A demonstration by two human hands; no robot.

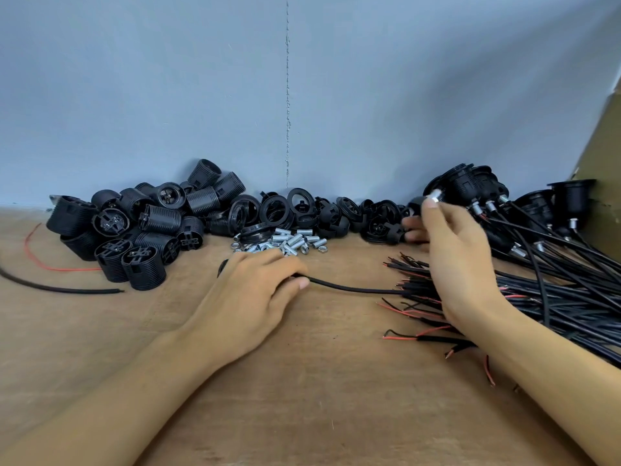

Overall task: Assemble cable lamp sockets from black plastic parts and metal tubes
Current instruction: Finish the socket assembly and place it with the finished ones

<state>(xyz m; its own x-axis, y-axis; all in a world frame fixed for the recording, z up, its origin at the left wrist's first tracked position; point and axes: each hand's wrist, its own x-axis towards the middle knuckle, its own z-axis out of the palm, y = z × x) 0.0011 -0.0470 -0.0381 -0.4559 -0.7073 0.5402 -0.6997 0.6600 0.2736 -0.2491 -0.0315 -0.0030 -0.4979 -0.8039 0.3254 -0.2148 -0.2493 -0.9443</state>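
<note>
My left hand (258,290) lies on the wooden table and grips a black cable (353,289) that runs right toward the cable bundle. My right hand (453,250) is raised over the bundle and pinches a small metal tube (434,194) at its fingertips, with a black cap (416,203) just behind it. Loose metal tubes and nuts (289,243) lie in a heap right behind my left hand. Black threaded socket bodies (134,230) are piled at the back left. Black rings and caps (319,213) fill the back middle.
A thick bundle of black cables with red and black stripped ends (537,297) covers the right side. Assembled sockets on cables (487,193) lean against the blue wall at the back right. A loose red wire (43,260) and black cable (50,287) lie at the far left. Cardboard (601,156) stands at the right edge.
</note>
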